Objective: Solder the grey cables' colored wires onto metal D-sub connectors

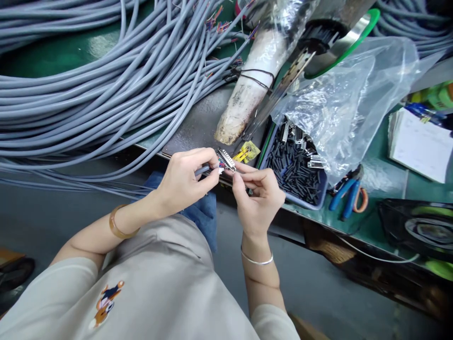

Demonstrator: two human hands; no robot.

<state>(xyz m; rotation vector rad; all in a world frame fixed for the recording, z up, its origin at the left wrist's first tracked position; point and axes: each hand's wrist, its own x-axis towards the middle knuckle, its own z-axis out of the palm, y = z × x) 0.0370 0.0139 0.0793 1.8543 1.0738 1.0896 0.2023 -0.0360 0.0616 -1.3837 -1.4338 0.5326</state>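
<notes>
Between my two hands is a metal D-sub connector (226, 159) with a row of pins, held near the table's front edge. My left hand (193, 172) is closed in a pinch on the end of a grey cable (201, 170), whose thin coloured wires meet the connector's pin side. My right hand (256, 193) has its thumb and forefinger closed on the connector's right end. The curled fingers hide part of that end. Just behind the connector lies a small yellow piece (247, 152) on the dark work surface.
Many grey cables (106, 104) spread over the left. A wrapped white tube (247, 89) leans behind my hands. Right of them stands a blue bin (314, 205) of black sleeves and connectors, then a plastic bag (339, 104), blue-handled pliers (348, 196), a paper stack (419, 141) and a black fan (421, 226).
</notes>
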